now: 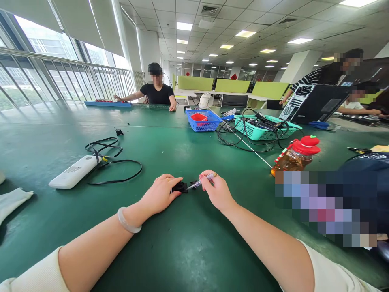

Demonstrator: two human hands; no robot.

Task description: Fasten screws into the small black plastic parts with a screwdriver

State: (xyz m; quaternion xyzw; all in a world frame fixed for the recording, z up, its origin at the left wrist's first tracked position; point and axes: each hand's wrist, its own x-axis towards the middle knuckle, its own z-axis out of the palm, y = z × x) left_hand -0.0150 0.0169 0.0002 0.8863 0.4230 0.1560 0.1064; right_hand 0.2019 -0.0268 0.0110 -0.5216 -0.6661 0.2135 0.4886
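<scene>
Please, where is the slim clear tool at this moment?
In the head view, the slim clear tool is near the middle, held in the right hand, its tip pointing left toward the small black part at the left hand.

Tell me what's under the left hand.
A black part shows between the thumb and fingers of the left hand, near the tip of the slim tool. The hand covers whatever lies farther beneath; that cannot be seen.
</scene>
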